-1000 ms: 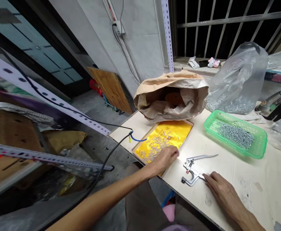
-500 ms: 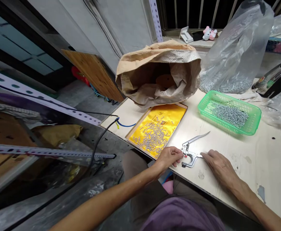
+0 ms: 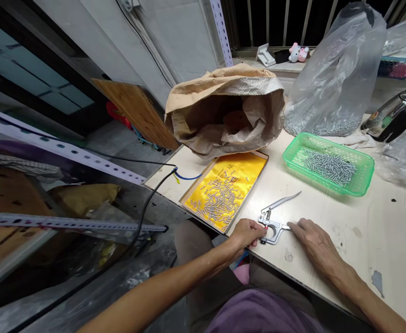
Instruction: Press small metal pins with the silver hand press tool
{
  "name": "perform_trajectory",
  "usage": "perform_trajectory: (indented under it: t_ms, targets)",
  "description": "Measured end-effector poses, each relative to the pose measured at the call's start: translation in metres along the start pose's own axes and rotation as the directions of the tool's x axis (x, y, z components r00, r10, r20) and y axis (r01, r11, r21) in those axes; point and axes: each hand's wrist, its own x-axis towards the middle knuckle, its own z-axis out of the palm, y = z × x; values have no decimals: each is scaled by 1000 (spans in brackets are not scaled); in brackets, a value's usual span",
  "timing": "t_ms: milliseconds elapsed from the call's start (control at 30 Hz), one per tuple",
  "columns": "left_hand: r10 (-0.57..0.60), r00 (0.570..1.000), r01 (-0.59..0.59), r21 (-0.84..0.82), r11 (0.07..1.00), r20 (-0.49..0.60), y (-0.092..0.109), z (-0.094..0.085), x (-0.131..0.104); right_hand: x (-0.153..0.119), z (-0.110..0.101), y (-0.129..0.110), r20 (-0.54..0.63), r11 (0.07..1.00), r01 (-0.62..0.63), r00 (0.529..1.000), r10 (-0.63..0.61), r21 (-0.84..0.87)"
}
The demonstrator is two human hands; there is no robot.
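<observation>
Silver snap-fastener pliers [image 3: 276,230] lie near the front edge of the table, handles apart and jaws toward the left. My right hand [image 3: 312,238] rests on the tabletop, its fingers closed at the end of the lower handle. At the jaws, my left hand [image 3: 247,234] has thumb and fingers pinched together beside a small red tip. Whatever is in that pinch is too small to make out. Left of the pliers, a shallow tray [image 3: 247,206] lined with yellow cloth [image 3: 249,164] bears many small metal pins [image 3: 221,199].
A green plastic basket [image 3: 365,178] holds more metal pieces [image 3: 331,167]. Behind the tray sits an open brown sack [image 3: 223,92]. A clear plastic bag [image 3: 331,78] of metal parts and a kettle [image 3: 395,115] stand at the back right. Black cable [image 3: 143,203] crosses the table's left edge.
My left hand has shifted slightly down along the jaws, from the upper jaw toward the lower one. My right hand stays at the handle. The whole view has shifted slightly.
</observation>
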Motion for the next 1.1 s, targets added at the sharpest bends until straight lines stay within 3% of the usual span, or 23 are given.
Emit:
perform_trajectory:
  t_ms: [233, 600, 833, 967, 1100]
  targets:
    - [58, 998, -57, 57, 997, -12, 3, -2, -2, -2, 12, 7, -133, 998, 37, 991, -29, 57]
    - [-38, 997, 23, 203, 979, 71, 4, -6, 6, 1, -4, -6, 11, 999, -6, 1000, 6, -49]
    - [-86, 986, 55, 202, 978, 145, -3, -9, 5, 1, -3, -11, 111, 984, 11, 994, 9, -178]
    - [-125, 980, 100, 161, 982, 156, -7, -7, 1, 2, -7, -7, 186, 995, 19, 983, -1, -97]
    - [-160, 972, 135, 145, 980, 173, -10, -5, -5, 11, -10, 10, 120, 997, 65, 991, -60, -39]
